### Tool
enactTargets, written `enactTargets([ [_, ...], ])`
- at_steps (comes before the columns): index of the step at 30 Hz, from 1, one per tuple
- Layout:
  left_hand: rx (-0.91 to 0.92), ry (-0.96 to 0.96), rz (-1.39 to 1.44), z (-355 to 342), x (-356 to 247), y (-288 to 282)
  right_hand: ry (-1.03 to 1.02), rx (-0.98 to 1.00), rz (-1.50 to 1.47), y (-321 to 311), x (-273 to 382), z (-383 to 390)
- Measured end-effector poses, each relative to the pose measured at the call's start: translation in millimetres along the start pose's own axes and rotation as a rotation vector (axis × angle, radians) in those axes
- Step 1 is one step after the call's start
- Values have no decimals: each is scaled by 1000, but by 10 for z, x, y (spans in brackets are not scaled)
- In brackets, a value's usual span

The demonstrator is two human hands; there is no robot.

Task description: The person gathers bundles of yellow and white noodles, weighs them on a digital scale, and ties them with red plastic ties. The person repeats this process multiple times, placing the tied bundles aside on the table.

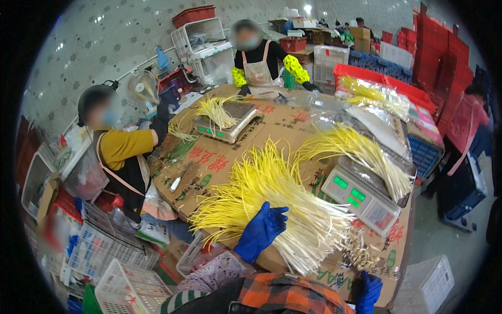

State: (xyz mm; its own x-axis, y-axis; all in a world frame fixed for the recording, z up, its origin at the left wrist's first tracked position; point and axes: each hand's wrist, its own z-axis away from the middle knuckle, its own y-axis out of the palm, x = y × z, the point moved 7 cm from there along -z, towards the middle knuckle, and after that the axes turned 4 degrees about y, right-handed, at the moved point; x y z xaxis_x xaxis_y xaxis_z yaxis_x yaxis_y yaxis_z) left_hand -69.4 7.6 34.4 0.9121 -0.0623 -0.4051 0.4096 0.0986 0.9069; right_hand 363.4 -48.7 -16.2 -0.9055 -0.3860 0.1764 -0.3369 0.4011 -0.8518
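A large heap of yellow chives (256, 183) with white stalks fans across the cardboard-covered table (261, 123) before me. My left hand (262, 230), in a blue rubber glove, is over the near side of the heap, fingers apart and nothing in them. At the table's near right edge is my right hand (368, 290), also gloved in blue. Its fingers look curled; whatever they hold is hidden, and a small pale bit shows beside it. Cut stalk ends (362, 255) lie between that hand and the heap. Another chive bundle (366, 157) rests on a digital scale (361, 196) to the right.
Across the table, a second scale (225, 128) bears a smaller chive bunch (215, 112). A white-handled knife (180, 178) lies left. Co-workers stand at the left (123, 152) and far side (261, 60). A red crate (387, 83) with bagged chives is far right; white baskets (128, 290) stand lower left.
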Motion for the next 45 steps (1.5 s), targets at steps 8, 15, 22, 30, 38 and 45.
enactTargets([
  [8,-10,23,-52,70,8,-1,42,205,-3,-241,251,-181],
  [15,1,23,-16,165,27,-101,136,42,-115,-236,530,-362],
  [22,-54,78,14,370,-148,-419,-86,32,-386,-53,1464,-926],
  [30,-142,193,120,758,-384,-624,-472,393,-281,361,2792,-1500],
  [38,-243,357,66,1164,-620,-913,-557,566,-79,1036,3167,-1346],
  [45,-363,492,-8,1393,-746,-841,-547,461,-65,1213,3043,-1332],
])
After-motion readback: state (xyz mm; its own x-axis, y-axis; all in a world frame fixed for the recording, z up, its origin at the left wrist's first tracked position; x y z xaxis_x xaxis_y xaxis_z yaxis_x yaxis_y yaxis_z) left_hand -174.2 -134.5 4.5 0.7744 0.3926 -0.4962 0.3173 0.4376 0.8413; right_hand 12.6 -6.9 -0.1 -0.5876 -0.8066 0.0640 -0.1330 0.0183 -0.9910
